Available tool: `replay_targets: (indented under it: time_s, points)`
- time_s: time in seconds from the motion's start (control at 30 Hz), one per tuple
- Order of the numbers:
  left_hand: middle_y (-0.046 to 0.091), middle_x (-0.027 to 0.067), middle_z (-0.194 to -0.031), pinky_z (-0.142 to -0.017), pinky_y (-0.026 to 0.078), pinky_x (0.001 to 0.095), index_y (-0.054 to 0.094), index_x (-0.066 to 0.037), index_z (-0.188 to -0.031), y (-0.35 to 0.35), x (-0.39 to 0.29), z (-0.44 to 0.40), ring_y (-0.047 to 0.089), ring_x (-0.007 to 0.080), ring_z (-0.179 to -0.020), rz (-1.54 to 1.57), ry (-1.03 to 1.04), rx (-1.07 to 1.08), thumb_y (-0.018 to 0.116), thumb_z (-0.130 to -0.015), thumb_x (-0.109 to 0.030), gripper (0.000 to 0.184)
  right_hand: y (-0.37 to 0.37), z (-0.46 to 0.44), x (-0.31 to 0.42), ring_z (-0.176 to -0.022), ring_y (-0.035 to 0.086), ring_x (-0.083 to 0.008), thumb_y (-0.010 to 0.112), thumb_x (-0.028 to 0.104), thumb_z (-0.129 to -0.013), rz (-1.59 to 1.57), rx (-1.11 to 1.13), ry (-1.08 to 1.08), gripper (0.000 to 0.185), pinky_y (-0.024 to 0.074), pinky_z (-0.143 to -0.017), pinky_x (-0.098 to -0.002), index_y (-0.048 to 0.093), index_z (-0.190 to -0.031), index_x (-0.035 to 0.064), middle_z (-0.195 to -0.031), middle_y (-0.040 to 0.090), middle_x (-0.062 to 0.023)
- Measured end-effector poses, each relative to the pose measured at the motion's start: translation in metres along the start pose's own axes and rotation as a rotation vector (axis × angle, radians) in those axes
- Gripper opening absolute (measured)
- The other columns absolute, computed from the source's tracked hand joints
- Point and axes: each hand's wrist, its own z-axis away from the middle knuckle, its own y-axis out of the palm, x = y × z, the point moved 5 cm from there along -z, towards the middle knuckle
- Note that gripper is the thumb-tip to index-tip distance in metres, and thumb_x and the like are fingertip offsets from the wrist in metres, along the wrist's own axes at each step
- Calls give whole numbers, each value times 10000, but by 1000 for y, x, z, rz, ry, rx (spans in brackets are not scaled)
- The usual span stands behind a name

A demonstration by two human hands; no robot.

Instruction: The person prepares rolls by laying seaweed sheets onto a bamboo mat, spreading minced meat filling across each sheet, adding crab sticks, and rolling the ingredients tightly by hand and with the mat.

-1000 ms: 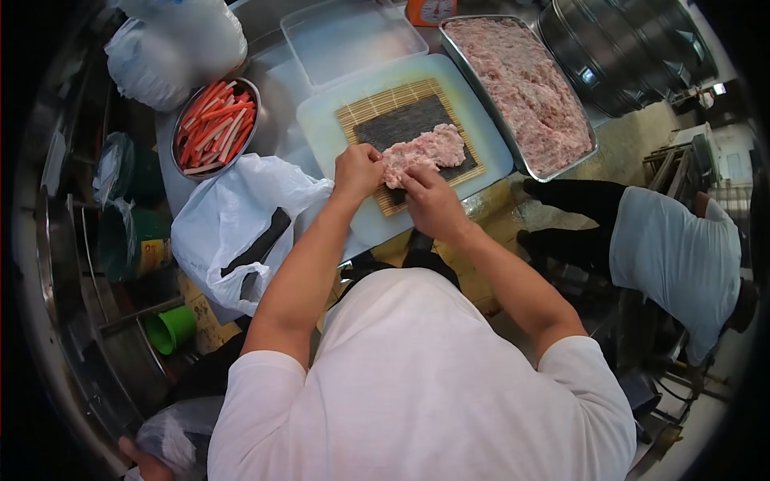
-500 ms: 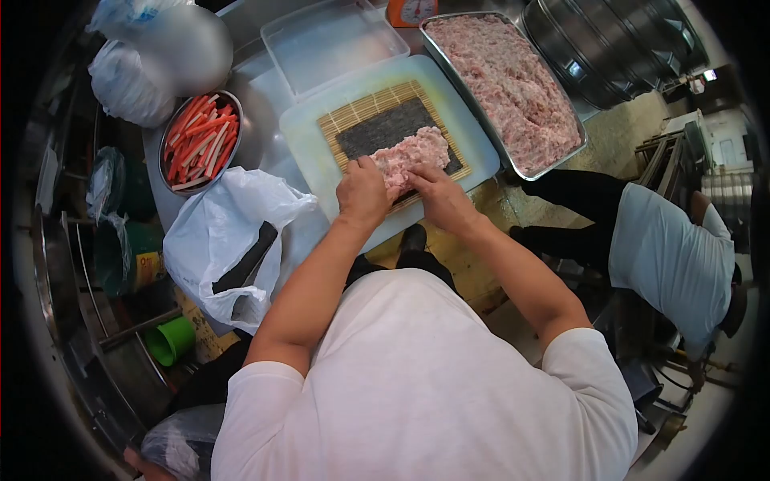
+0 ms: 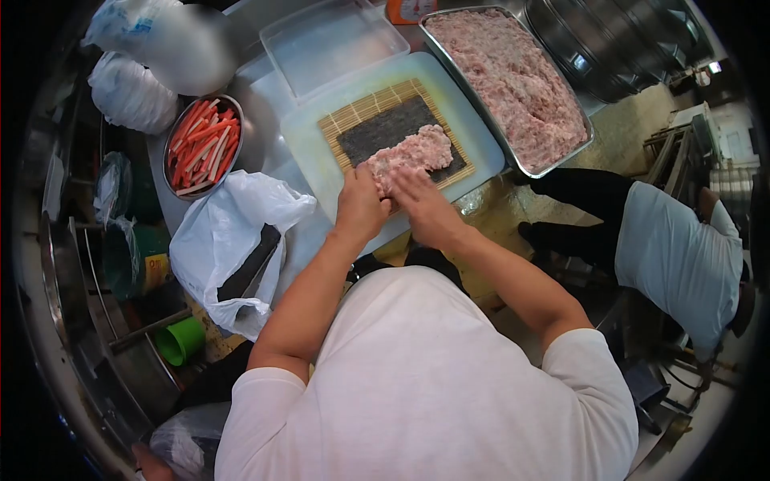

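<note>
A dark nori sheet (image 3: 371, 132) lies on a bamboo rolling mat (image 3: 338, 118) on a pale cutting board (image 3: 304, 140). A band of pink minced meat (image 3: 425, 150) covers the near part of the nori. My left hand (image 3: 361, 206) is at the meat's left end, its fingers curled in against it. Beside it, my right hand (image 3: 427, 207) lies with fingers stretched out flat on the meat's near side. Both hands hide the near left corner of the nori and mat.
At the right stands a metal tray (image 3: 515, 156) full of minced meat. A bowl (image 3: 233, 164) of crab sticks (image 3: 204, 148) sits left, near a white plastic bag (image 3: 212, 240) with dark sheets inside. A clear plastic tray (image 3: 333, 48) is behind the board. Another person (image 3: 674, 256) bends at the right.
My right hand has shifted left along the meat towards my left hand, and its fingers have gone from curled to stretched out. My left hand stays at the left end.
</note>
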Motion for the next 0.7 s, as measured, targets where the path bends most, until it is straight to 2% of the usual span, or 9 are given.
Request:
replay_targets:
  time_s: [0.13,0.2,0.33,0.4,0.43,0.5,0.53,0.6,0.7]
  points:
    - [536,271,-1181,-907,532,460,472,57,-1213,-1,-7,1,603,442,-1074,-43,51,-41,882,-705,-127,678,-7,-4,3,-1378,481,-393,605,-9,-782,-28,-1,-37,572,308,-1196,-509,562,-1350,-58,-1425,552,-250]
    - [541,261,-1172,-913,532,443,468,62,-1217,-4,-13,1,610,429,-1068,-37,21,-6,897,-705,-157,704,-24,-5,-13,-1382,475,-402,573,-20,-800,-176,-6,67,569,331,-1189,-485,547,-1366,-67,-1445,534,-259]
    - [571,242,-1119,-829,550,456,498,51,-1165,0,-26,-3,636,409,-998,-149,7,-51,913,-710,-252,686,-16,11,-49,-1362,489,-411,561,-32,-803,-4,-67,159,551,356,-1173,-473,555,-1353,-74,-1442,536,-257]
    - [579,248,-1100,-785,567,454,504,62,-1126,5,-25,-10,655,390,-972,-252,-26,-45,897,-736,-344,687,-20,11,-49,-1361,489,-414,574,-29,-792,29,-40,87,553,362,-1168,-463,557,-1342,-86,-1450,527,-259]
    - [579,248,-1100,-785,567,454,504,62,-1126,7,-24,-11,655,390,-972,-250,-22,-48,897,-736,-344,687,-27,10,-46,-1361,489,-414,574,-29,-792,33,-42,87,553,362,-1168,-463,557,-1342,-86,-1450,527,-259]
    - [586,244,-1073,-767,573,459,510,60,-1100,7,-21,-15,660,388,-969,-271,-11,-69,874,-757,-390,672,-35,7,-53,-1352,497,-410,582,-27,-779,-191,107,312,555,354,-1171,-463,563,-1330,-87,-1448,527,-256]
    - [586,244,-1073,-767,573,459,510,60,-1100,7,-20,-17,660,388,-969,-268,-8,-73,874,-757,-390,672,-32,7,-51,-1352,497,-410,582,-27,-779,-187,105,310,555,354,-1171,-463,563,-1330,-87,-1448,527,-256]
    - [590,243,-1053,-764,572,451,513,63,-1096,8,-19,-15,658,389,-967,-273,-29,-57,862,-767,-410,675,-31,11,-36,-1351,497,-405,578,-33,-766,99,-108,82,556,346,-1172,-470,568,-1320,-85,-1456,518,-254]
    - [591,242,-1052,-759,572,449,510,63,-1096,7,-19,-14,663,392,-951,-272,1,-72,869,-764,-392,668,-20,14,-36,-1371,478,-401,574,-39,-755,77,21,64,568,329,-1183,-487,568,-1322,-81,-1462,511,-257]
